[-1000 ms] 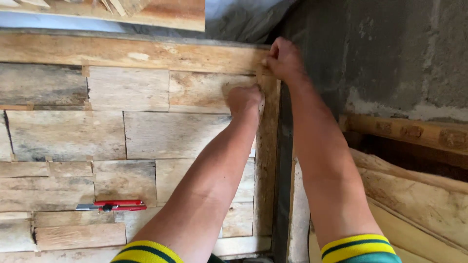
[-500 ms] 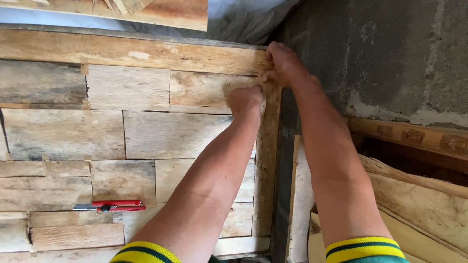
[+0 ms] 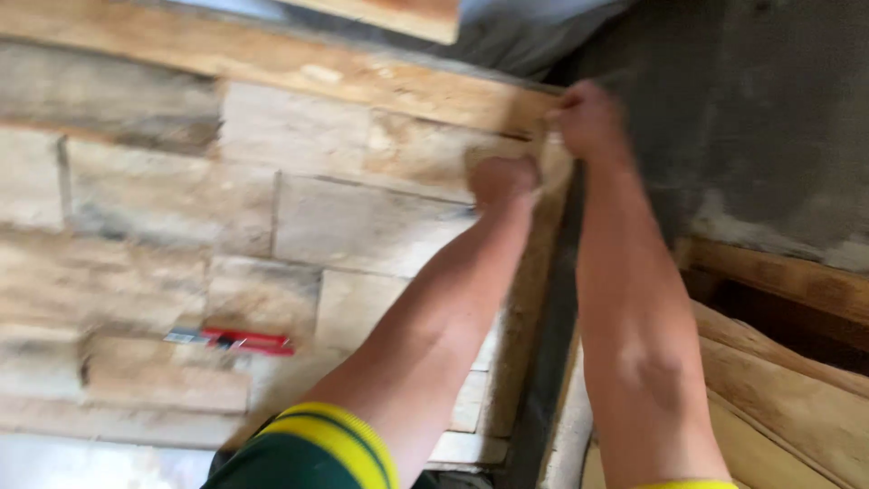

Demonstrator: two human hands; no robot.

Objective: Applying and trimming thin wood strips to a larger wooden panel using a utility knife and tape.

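Wooden panel [image 3: 362,226] looks nearly filled with blocks — left hand [image 3: 502,179] fisted, right hand [image 3: 587,118] gripping the corner frame [image 3: 534,299]; blur hides whether anything is held.

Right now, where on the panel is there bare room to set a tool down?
Free: the boards left of the left hand, above the red tool, up to the top rail. Also the low-left boards under that tool. Crowded: the top-right corner, where both fists meet, the right hand at the rail end, and the strip under the forearms.
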